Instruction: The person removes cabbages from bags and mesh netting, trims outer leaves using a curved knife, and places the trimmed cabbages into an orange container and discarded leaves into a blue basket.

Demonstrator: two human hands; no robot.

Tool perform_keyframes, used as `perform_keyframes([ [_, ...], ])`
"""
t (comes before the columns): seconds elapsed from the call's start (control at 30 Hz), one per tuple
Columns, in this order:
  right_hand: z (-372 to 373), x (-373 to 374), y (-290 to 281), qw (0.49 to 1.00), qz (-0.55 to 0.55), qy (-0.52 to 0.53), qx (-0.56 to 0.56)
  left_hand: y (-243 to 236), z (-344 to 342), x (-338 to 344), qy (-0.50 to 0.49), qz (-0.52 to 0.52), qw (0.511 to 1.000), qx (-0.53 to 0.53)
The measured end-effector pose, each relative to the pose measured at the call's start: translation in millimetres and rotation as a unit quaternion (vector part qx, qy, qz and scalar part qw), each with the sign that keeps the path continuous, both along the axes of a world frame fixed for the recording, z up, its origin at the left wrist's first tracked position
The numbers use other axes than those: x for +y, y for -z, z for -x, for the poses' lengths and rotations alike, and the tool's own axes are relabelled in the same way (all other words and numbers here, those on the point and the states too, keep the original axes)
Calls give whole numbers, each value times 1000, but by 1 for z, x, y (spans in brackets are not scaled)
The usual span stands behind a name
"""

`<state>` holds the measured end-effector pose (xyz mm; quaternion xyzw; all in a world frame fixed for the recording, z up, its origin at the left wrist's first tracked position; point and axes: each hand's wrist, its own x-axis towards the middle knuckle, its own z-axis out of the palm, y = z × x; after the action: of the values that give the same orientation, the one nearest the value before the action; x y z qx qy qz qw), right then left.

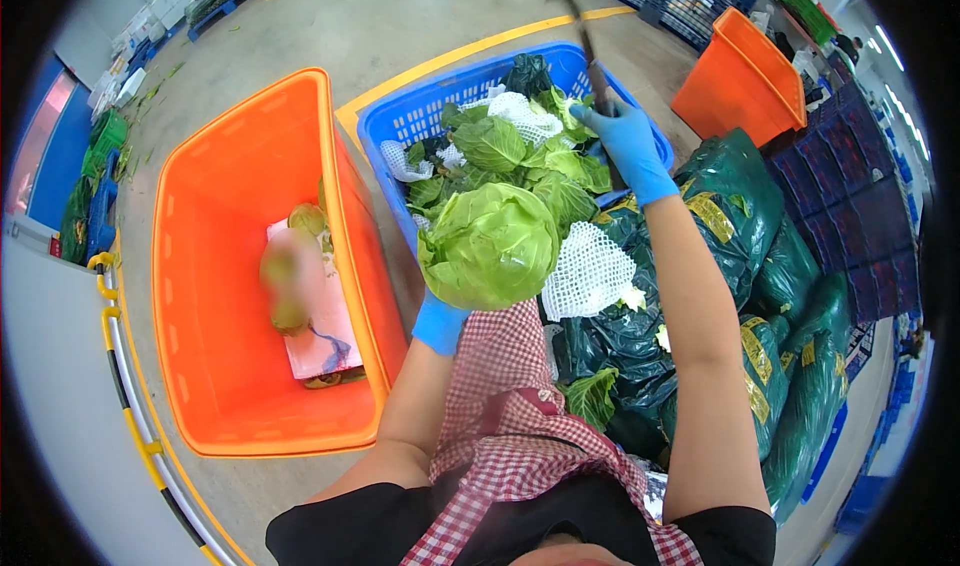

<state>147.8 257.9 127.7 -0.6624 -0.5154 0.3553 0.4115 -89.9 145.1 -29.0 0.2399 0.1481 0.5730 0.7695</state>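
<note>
A large green cabbage (490,246) rests on my left hand (438,324), whose blue-gloved fingers are mostly hidden beneath it. In a blue glove, my right hand (632,148) is closed round a sickle (592,61) with a dark curved blade pointing away from me. Both hands are over the near side of a blue plastic basket (376,131). Loose cabbage leaves (495,146) and white foam netting fill the basket. Another piece of foam netting (590,271) lies just right of the cabbage.
An orange bin (215,216) stands at left, holding a pinkish-white slab (322,338) and roundish greenish things, partly blurred. Full dark green bags (800,366) crowd the right side. Beyond are another orange bin (740,76) and stacked dark crates (850,181). A striped rail (135,406) runs along the left.
</note>
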Motion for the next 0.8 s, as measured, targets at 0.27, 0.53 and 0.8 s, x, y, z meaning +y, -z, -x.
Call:
perform_keyframes([
  [0.27, 26, -101, 49, 936, 119, -83, 321, -37, 12, -3, 51, 56, 997, -15],
  [0.53, 35, -148, 73, 896, 123, 77, 419, 0, -14, -4, 42, -57, 997, 20],
  [0.8, -9, -172, 25, 985, -85, 49, -142, -20, -22, -28, 82, 54, 971, -216],
])
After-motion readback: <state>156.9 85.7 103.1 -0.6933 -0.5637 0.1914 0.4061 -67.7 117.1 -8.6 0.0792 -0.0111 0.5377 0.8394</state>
